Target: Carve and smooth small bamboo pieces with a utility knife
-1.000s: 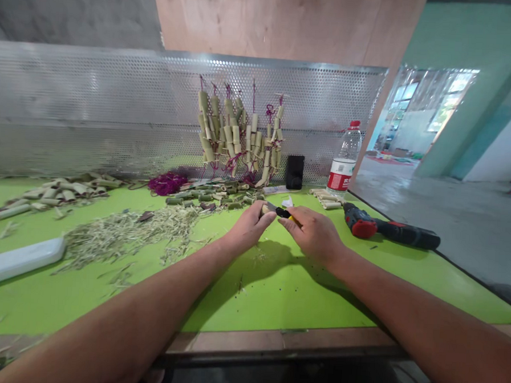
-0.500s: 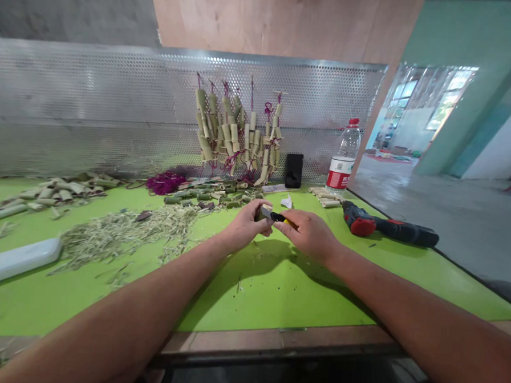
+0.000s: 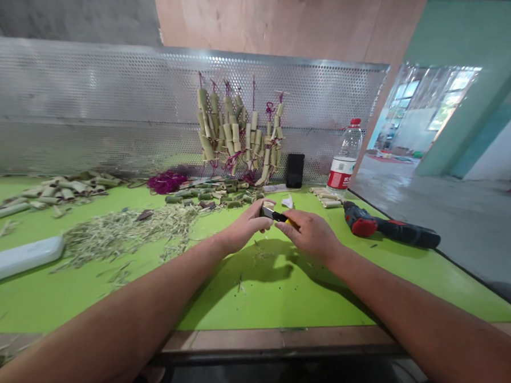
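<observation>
Fingers [image 3: 257, 210] pinch utility knife [image 3: 277, 216]; open green tabletop [image 3: 250, 300] to edge [image 3: 274, 331].

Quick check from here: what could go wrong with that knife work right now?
The blade of the yellow-handled utility knife, gripped in the right hand, sits very close to the fingers of the left hand, so a slip could plausibly cut them. The short bamboo piece is small and pinched only at the fingertips, so it might twist or drop under pressure.
</observation>
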{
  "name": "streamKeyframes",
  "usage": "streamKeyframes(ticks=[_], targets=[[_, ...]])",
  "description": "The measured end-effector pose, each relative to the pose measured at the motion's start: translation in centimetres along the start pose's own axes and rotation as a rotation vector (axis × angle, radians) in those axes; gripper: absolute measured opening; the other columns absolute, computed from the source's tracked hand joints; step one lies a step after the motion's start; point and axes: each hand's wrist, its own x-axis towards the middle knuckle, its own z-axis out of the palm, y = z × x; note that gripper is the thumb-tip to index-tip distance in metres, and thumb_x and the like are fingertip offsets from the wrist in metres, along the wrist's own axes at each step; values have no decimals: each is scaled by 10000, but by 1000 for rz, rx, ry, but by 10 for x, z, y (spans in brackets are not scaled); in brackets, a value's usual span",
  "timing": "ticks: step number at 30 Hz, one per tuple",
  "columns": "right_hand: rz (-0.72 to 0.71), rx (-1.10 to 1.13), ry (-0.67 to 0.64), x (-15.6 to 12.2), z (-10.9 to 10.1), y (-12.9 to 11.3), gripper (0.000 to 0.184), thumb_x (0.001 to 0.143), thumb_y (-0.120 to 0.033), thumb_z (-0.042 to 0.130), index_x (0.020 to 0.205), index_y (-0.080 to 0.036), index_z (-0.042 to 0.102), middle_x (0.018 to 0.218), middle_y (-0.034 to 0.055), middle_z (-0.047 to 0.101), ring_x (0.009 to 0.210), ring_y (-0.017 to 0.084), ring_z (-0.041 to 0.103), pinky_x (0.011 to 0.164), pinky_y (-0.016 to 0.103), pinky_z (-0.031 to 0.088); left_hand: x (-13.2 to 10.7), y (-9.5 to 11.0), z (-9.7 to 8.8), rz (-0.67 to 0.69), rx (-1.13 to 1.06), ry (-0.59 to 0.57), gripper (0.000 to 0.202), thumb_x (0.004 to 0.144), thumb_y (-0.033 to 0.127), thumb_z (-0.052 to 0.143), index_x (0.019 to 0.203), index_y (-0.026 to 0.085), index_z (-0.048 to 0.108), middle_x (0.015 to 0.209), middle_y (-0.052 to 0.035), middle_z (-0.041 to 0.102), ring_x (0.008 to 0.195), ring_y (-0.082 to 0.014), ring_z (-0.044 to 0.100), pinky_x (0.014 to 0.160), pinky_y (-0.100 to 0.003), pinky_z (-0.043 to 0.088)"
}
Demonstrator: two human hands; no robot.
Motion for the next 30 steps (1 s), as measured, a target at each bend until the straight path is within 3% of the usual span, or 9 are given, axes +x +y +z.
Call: streamKeyframes(ticks=[5,9,14,21,26,30], targets=[[7,-27,16,0,0,-1,394,971,-513,409,914,-191,627,781,41,622,659,151,501,570,263,251,1,0,2,8,138,24,452,894,460,524,1256,202,445,871,-15,469,735,-144,435,644,-272,380],[2,-66,16,-1,0,-1,370,970,-494,421,902,-191,622,771,43,618,647,151,490,567,267,241,3,2,4,24,247,16,372,918,433,477,1196,188,449,776,16,425,666,-133,406,586,-254,327],[7,-121,36,-1,0,-1,371,969,-498,419,864,-190,596,771,46,616,653,157,496,561,269,219,4,4,6,66,390,99,268,904,390,483,1048,164,489,790,-2,484,708,-151,438,619,-261,335],[37,-93,83,0,1,1,365,966,-495,427,892,-189,611,763,43,616,657,159,507,562,269,229,4,5,10,4,375,171,297,913,470,469,891,175,491,755,1,472,669,-136,416,579,-246,310],[41,-15,27,0,1,1,374,966,-497,428,905,-186,628,739,30,609,620,142,484,554,262,243,2,1,9,-5,168,71,335,924,456,471,1121,185,476,815,-2,470,708,-134,421,631,-253,365],[20,20,18,0,2,0,388,963,-508,430,873,-189,633,740,26,602,639,141,491,563,262,257,2,-2,6,54,214,18,298,930,441,458,1065,177,486,857,-14,472,779,-153,428,696,-277,379]])
